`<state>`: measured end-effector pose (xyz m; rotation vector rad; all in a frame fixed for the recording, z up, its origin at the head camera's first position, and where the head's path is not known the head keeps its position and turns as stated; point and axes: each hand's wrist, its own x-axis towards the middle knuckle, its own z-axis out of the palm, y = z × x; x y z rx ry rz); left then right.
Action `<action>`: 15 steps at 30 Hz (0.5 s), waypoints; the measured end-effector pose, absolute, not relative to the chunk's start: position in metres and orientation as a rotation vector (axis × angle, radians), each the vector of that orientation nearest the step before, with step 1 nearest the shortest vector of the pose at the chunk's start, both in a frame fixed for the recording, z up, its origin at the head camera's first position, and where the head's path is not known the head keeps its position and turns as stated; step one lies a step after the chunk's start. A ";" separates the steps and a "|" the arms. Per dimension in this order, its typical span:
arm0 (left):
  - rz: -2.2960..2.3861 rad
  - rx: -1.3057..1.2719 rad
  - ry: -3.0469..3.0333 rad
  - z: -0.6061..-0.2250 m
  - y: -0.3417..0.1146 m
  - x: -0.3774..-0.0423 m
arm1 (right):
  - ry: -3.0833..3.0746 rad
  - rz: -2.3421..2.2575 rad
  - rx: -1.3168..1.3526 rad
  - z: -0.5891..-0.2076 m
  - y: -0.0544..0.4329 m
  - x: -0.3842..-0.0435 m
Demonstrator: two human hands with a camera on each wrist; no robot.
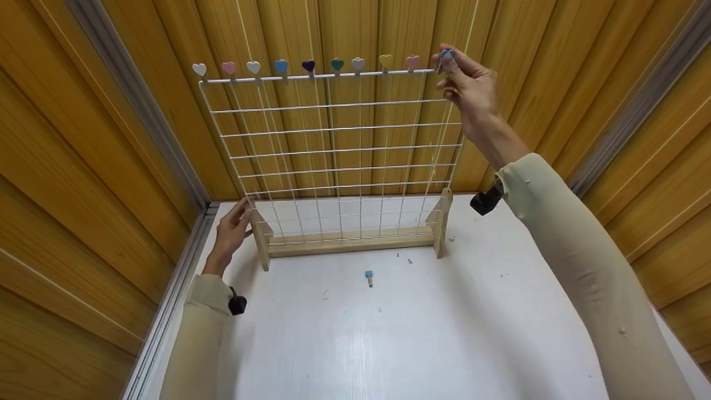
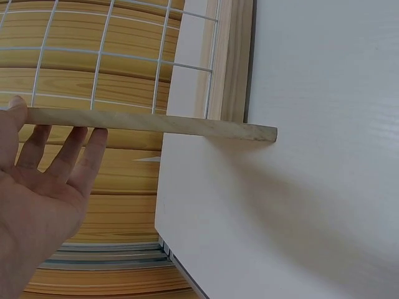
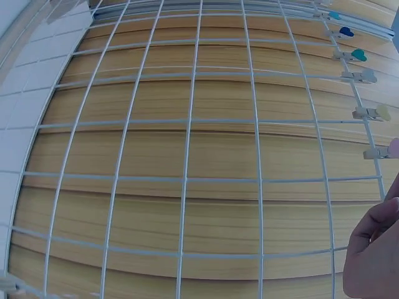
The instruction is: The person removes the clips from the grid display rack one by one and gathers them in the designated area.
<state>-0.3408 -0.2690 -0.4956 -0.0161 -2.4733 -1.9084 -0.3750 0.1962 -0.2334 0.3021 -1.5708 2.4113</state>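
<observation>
A white wire grid rack (image 1: 333, 130) stands upright on wooden feet. At the top right corner, my right hand (image 1: 475, 91) pinches a blue heart clothespin (image 1: 447, 53), right at the top wire. Fingers and thumb partly hide the clothespin. In the right wrist view, only part of the right hand (image 3: 377, 255) shows, near the grid's edge. My left hand (image 1: 228, 236) grips the left wooden foot (image 1: 261, 244) of the rack. The left wrist view shows the thumb on one side of this wooden piece (image 2: 187, 124) and fingers on the other.
Along the top wire sits a row of heart clothespins in several colours, from white (image 1: 199, 69) at the left to pink (image 1: 412, 62). Another blue clothespin (image 1: 369, 275) lies on the white table (image 1: 355, 344). Small scraps lie near it. Yellow wood-look panels (image 1: 355, 33) stand behind.
</observation>
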 end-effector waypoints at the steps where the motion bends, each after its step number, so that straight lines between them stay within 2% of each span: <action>1: -1.905 -0.017 -2.473 -0.496 -0.269 -0.342 | -1.577 2.397 0.306 -0.234 0.197 -0.375; 15: -1.941 0.040 -2.475 -0.495 -0.271 -0.347 | -1.647 2.311 0.364 -0.243 0.201 -0.376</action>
